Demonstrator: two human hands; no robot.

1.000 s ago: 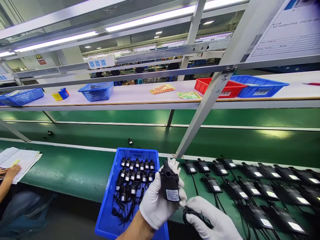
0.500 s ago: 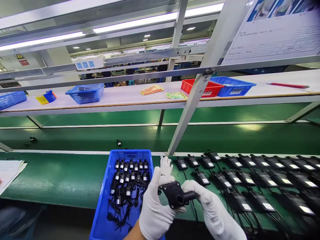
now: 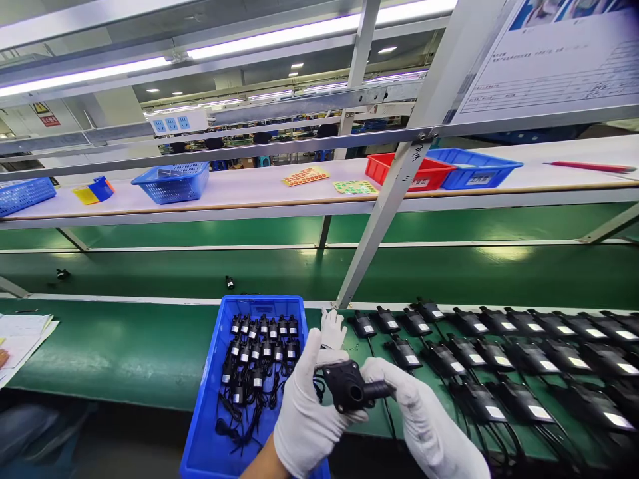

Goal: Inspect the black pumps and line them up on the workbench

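Both my hands wear white gloves. My left hand (image 3: pixel 310 406) is closed around the body of a small black water pump (image 3: pixel 344 386), which has a round port facing me and a tube-like outlet pointing right. The fingers of my right hand (image 3: pixel 422 416) pinch the pump at its outlet. A cable shows behind my left hand. Left of my hands stands a blue bin (image 3: pixel 200 412) with several labelled black pumps (image 3: pixel 257 352) and their coiled cables. Just beyond the held pump lies a loose white glove (image 3: pixel 333 329).
Rows of black units with white labels (image 3: pixel 529 359) and cables cover the bench at right. Beyond, a green belt (image 3: pixel 150 276) carries a small black pump (image 3: pixel 229 283). A slanted metal post (image 3: pixel 374 233) and a shelf holding a red bin (image 3: pixel 434 174) and blue baskets stand ahead.
The small pump on the far belt has moved left. My hands keep the same hold on the pump, nearly still. The view has shifted slightly.
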